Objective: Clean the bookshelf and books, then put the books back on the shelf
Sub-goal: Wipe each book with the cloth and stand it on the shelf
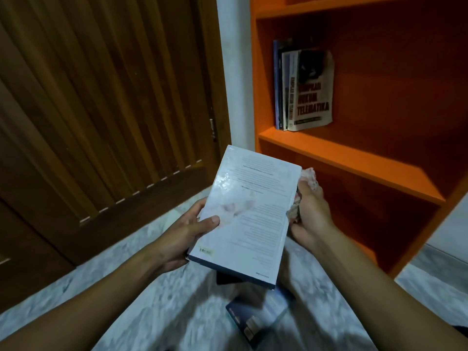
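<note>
My left hand point(188, 233) grips a white plastic-wrapped book point(249, 214) by its left edge, back cover up, thumb on the cover. My right hand point(310, 211) holds a crumpled pale cloth point(307, 179) against the book's right edge. The orange bookshelf point(354, 158) stands just beyond the book to the right. Several books point(304, 88) stand upright at the left end of its middle shelf. The compartment below them looks bare.
More books point(255, 315) lie on the pale marbled floor under the held one. A dark wooden slatted door point(101, 110) fills the left side. A white wall strip point(235, 72) separates door and shelf.
</note>
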### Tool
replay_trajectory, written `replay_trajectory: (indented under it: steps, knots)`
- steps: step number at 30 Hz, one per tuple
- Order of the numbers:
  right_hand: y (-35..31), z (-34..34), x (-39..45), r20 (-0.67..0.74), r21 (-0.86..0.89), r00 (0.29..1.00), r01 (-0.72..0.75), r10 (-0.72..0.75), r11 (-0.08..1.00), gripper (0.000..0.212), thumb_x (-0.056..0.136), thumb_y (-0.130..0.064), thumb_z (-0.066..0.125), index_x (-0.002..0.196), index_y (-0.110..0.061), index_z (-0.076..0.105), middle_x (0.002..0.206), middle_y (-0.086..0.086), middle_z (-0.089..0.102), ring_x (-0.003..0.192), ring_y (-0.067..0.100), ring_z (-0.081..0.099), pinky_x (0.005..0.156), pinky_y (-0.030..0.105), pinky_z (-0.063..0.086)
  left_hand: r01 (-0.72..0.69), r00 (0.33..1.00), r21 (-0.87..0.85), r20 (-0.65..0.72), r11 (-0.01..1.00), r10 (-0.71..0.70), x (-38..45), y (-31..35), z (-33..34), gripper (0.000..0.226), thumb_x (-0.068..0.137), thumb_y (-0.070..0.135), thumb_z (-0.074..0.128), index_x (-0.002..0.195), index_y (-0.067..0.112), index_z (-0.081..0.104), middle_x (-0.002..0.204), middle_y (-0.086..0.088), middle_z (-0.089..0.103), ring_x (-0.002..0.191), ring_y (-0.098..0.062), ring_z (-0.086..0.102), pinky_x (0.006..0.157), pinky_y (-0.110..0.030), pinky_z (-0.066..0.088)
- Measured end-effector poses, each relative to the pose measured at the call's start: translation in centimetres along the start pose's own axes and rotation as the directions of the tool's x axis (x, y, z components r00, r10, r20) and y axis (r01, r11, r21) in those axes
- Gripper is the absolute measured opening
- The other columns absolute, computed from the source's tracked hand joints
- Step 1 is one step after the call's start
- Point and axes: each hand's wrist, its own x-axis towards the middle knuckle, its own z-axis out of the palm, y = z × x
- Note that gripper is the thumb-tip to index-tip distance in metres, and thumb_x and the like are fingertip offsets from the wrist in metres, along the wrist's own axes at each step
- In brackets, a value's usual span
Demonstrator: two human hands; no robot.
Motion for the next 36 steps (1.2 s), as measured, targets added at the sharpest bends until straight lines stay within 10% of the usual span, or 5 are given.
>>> replay_trajectory:
  steps: [9, 12, 17, 30, 36]
  knots:
    - [0.4, -1.3, 1.4, -0.123, -0.375, 0.91, 0.327, -0.395, 0.868, 0.028, 0.102, -0.041, 0.047, 0.127, -0.029, 0.051, 0.107, -0.007, 0.067, 0.096, 0.012, 0.065, 0.084, 0.041, 0.055, -0.05, 0.991, 0.165, -0.112, 0.985, 0.069, 0.7, -1.8, 1.9, 0.032, 0.099, 0.039, 0.053, 0.129, 0.028, 0.049, 0.12, -0.002, 0.073, 0.104, -0.033, 0.072, 0.096, -0.064, 0.05]
    - [-0.3, -1.7, 1.9, 0.163, -0.645, 0.771, 0.556, -0.616, 0.525, 0.043, 0.104, -0.049, 0.037, 0.142, -0.028, 0.043, 0.131, -0.005, 0.061, 0.119, 0.005, 0.059, 0.1, 0.043, 0.049, -0.049, 0.989, 0.186, -0.127, 0.981, 0.074, 0.6, -1.9, 2.3, 0.026, 0.1, 0.042, 0.05, 0.123, 0.03, 0.052, 0.118, 0.0, 0.073, 0.101, -0.033, 0.073, 0.094, -0.063, 0.052]
    - [3.3, -1.2, 1.0, 0.613, -0.772, 0.682, 0.626, -0.398, -0.115, 0.051, 0.107, -0.038, 0.032, 0.155, -0.041, 0.014, 0.165, -0.009, 0.001, 0.148, 0.006, -0.014, 0.123, 0.038, -0.01, -0.028, 0.981, 0.15, -0.185, 0.988, 0.055, 0.5, -2.5, 3.3, 0.029, 0.102, 0.045, 0.045, 0.122, 0.027, 0.056, 0.116, -0.001, 0.074, 0.099, -0.032, 0.073, 0.092, -0.062, 0.053]
    - [8.2, -3.1, -4.8, 0.92, -0.391, 0.376, 0.903, 0.114, 0.178, 0.038, 0.104, -0.016, 0.042, 0.141, -0.017, 0.051, 0.148, -0.001, 0.051, 0.14, 0.007, 0.038, 0.119, 0.026, 0.024, -0.141, 0.856, 0.105, -0.486, 0.984, 0.175, 2.7, -1.4, -1.7, 0.047, 0.099, 0.05, 0.049, 0.119, 0.008, 0.052, 0.116, -0.014, 0.072, 0.106, -0.039, 0.069, 0.093, -0.068, 0.049]
    - [5.3, -0.6, -4.0, 0.617, -0.497, 0.774, 0.523, -0.141, 0.693, 0.019, 0.106, -0.022, 0.044, 0.114, -0.023, 0.06, 0.098, 0.001, 0.068, 0.084, 0.006, 0.069, 0.07, 0.024, 0.055, -0.063, 0.827, 0.268, -0.525, 0.961, 0.2, 1.7, -1.0, -2.6, 0.046, 0.099, 0.057, 0.045, 0.11, 0.013, 0.054, 0.105, -0.006, 0.074, 0.091, -0.031, 0.074, 0.067, -0.04, 0.055]
